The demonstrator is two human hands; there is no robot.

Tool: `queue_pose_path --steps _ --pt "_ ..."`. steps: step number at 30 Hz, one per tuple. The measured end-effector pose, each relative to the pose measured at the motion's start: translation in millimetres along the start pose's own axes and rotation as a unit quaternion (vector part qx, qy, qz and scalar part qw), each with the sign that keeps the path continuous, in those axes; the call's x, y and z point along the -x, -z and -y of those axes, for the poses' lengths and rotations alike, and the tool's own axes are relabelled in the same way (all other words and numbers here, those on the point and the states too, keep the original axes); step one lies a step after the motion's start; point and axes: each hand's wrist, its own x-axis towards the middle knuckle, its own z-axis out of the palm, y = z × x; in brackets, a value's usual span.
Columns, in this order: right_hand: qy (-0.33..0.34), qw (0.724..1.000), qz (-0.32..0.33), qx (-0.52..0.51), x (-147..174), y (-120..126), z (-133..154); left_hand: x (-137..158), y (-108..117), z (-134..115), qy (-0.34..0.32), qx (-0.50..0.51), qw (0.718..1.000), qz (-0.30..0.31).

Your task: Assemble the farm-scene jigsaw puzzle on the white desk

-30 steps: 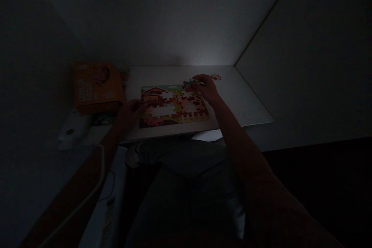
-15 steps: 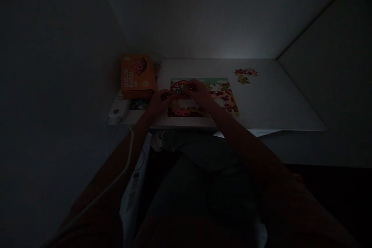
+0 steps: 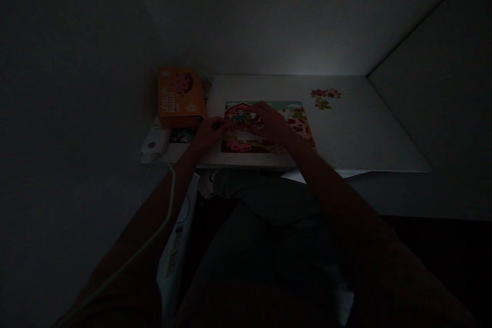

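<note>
In the dim head view, a jigsaw puzzle (image 3: 295,113) with a farm picture lies on the white table. My left hand (image 3: 207,133) is at its left edge, fingertips touching or just over the border, index and thumb a little apart. My right hand (image 3: 271,125) hovers over the middle with fingers spread and nothing visible in them. Between the two hands, a teal patch of puzzle pieces (image 3: 241,118) shows beside the red barn. A pale gap (image 3: 244,136) is visible below it. My right hand and wrist hide part of the puzzle.
An orange puzzle box (image 3: 182,97) stands at the left on other printed material. Several loose puzzle pieces (image 3: 325,97) lie on the table (image 3: 369,128) at the back right. A white device (image 3: 156,141) with a cable (image 3: 169,205) sits at the left front corner.
My right hand has drawn back to the right and its fingers have opened, uncovering the teal patch by the barn. My left hand has barely moved.
</note>
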Motion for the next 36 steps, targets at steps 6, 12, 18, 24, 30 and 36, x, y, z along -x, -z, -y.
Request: queue_pose_path --steps 6,12,18,24,30,36 --pt "-0.002 0.997 0.003 0.083 -1.8 -2.5 2.7 -1.7 -1.8 1.3 0.017 0.025 1.0 0.009" --pt "-0.058 0.998 -0.024 0.026 7.7 34.5 -16.5 -3.0 -2.5 1.9 0.021 0.028 0.999 -0.022" --pt "-0.087 0.994 0.068 0.02 33.3 56.0 -33.1 -5.8 -4.0 2.9 0.025 0.014 0.999 -0.026" --pt "-0.072 0.989 0.125 0.03 31.4 51.1 -25.7 -5.3 -3.4 0.8 0.023 0.007 0.999 -0.029" --pt "-0.076 0.987 0.13 0.054 31.4 47.9 -27.7 -5.1 -3.2 -0.1 0.021 0.005 0.999 -0.03" --pt "-0.064 0.991 0.109 0.035 34.2 47.5 -39.4 -4.3 -2.5 -3.0 0.031 0.003 0.999 -0.024"
